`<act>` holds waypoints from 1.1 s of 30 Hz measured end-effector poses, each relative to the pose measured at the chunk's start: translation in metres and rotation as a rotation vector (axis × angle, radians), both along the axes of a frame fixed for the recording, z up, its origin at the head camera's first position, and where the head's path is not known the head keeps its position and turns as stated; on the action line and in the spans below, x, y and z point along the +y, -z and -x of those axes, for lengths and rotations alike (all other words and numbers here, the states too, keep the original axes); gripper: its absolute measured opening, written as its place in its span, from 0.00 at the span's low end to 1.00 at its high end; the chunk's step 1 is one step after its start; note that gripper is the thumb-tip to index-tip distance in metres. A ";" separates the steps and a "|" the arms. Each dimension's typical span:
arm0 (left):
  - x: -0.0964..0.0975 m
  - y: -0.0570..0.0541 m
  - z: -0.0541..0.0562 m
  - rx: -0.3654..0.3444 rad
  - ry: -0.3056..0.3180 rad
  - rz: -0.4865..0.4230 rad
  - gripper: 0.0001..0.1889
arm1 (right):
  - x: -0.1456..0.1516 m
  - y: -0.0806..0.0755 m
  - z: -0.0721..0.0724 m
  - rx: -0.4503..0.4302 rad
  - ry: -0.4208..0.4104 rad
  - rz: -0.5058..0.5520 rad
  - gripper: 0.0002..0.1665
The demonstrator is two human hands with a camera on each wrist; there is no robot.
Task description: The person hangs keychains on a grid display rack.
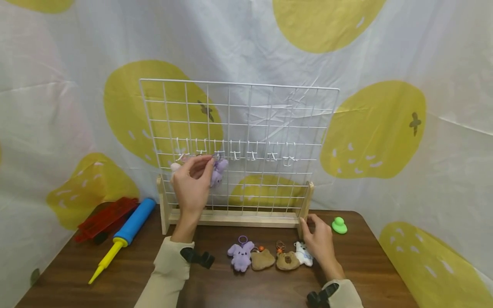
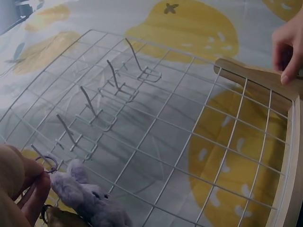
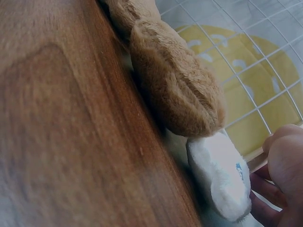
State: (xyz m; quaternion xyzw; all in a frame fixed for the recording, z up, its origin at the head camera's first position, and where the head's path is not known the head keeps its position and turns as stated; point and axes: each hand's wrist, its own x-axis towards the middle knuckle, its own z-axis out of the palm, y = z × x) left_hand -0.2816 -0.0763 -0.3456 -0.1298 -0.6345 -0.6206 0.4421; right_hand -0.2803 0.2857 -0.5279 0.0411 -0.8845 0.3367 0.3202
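Note:
My left hand (image 1: 192, 186) is raised at the white wire grid rack (image 1: 239, 173), pinching the ring of a purple plush bunny keychain (image 1: 218, 172) between thumb and finger. In the left wrist view the purple ring (image 2: 53, 166) is at the prong of a hook, and the bunny dangles below it. Part of a brown plush (image 2: 64, 218) shows beside it. Low on the right, my right hand (image 1: 320, 241) grips the rack's wooden side support (image 1: 306, 199). A white plush keychain (image 1: 304, 254) lies just by that hand.
On the table in front of the rack lie another purple bunny keychain (image 1: 241, 256) and two brown plush keychains (image 1: 263, 260). Several white hooks (image 1: 252, 155) line the grid. A blue-and-yellow pump (image 1: 135, 220) and red item (image 1: 108, 218) lie left; a green duck (image 1: 339, 225) sits right.

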 end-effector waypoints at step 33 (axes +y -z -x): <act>-0.003 0.076 -0.041 -0.179 0.233 0.219 0.05 | -0.001 0.001 0.000 0.004 0.004 -0.001 0.09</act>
